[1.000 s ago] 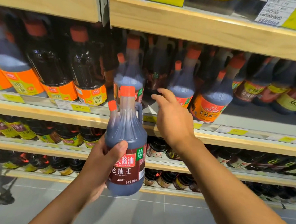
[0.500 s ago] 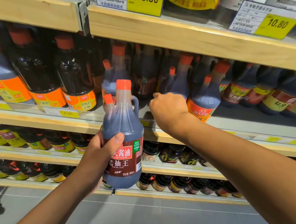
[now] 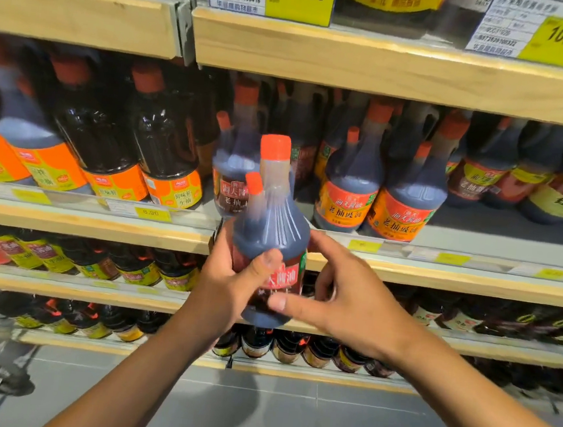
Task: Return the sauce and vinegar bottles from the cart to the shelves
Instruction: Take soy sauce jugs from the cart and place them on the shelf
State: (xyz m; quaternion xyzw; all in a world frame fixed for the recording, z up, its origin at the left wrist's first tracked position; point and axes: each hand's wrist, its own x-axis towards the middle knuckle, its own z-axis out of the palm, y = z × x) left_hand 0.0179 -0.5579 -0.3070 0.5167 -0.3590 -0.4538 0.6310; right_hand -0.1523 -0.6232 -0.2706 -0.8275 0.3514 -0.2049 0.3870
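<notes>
A dark soy sauce bottle (image 3: pixel 273 226) with an orange cap, a small side bottle and a red label is held upright in front of the middle shelf (image 3: pixel 438 280). My left hand (image 3: pixel 231 287) grips its body from the left, thumb across the label. My right hand (image 3: pixel 344 298) is at the bottle's right side, thumb touching the lower label and fingers spread behind it. A matching bottle (image 3: pixel 233 181) stands on the shelf just behind, with a gap to its right.
Orange-labelled sauce bottles (image 3: pixel 408 198) fill the shelf to the right, larger dark bottles (image 3: pixel 162 153) to the left. The upper shelf board (image 3: pixel 391 62) with price tags hangs overhead. Lower shelves (image 3: pixel 93 293) hold small bottles. Grey floor tiles (image 3: pixel 287 420) lie below.
My right hand has come back from the shelf to the held bottle's right side. The bottle has moved right and a little higher, toward the shelf gap.
</notes>
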